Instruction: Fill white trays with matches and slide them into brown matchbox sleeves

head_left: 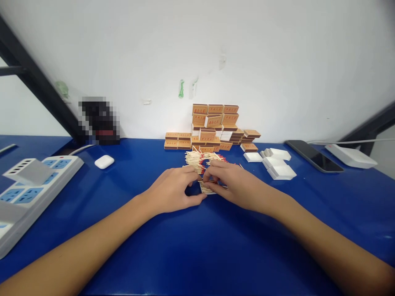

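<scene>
A small white matchbox tray (209, 190) with matches in it lies on the blue table between my hands. My left hand (174, 190) grips the tray's left side between thumb and fingers. Over its right part, my right hand (232, 183) has thumb and fingers bent together at the matches; what they pinch is too small to make out. Just behind the hands lies a pile of loose red-tipped matches (195, 159), partly covered by my right fingers. Stacked orange matchboxes (215, 120) stand behind the pile, against the wall.
White empty-looking trays (278, 164) and a black phone (314, 156) lie at the right, with a white device (351, 156) beyond. On the left are a white earphone case (104, 161) and a large power strip (58, 181) with a plugged-in adapter.
</scene>
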{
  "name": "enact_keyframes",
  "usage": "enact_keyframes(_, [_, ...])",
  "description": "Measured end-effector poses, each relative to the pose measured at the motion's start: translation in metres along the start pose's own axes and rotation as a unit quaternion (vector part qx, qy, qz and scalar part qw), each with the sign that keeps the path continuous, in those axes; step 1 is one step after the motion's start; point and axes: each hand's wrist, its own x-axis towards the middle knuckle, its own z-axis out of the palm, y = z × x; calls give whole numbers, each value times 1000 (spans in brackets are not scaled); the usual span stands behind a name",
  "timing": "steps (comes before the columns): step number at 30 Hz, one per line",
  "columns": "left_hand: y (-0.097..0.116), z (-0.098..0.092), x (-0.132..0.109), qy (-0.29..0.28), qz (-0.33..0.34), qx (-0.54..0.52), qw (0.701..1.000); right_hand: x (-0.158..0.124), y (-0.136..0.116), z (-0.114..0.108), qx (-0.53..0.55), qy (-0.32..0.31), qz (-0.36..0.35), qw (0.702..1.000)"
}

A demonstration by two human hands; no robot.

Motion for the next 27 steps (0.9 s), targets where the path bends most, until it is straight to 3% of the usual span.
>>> enact_keyframes(5, [0,0,0,4,3,1,1000,4,0,5,-10,13,-11,1000])
enact_keyframes(10, [1,0,1,1,-1,10,1000,3,1,8,-89,46,-26,995])
enact_keyframes(18, [1,-1,1,-3,-11,10,1000,3,0,4,-153,32,-44,987])
enact_keyframes(22, [1,0,1,-1,-8,15,1000,-1,3,-5,-115,9,-43,992])
enact_keyframes(27, [0,1,0,9,-8,19,1000,-9,18,-29,-87,30,-1,996])
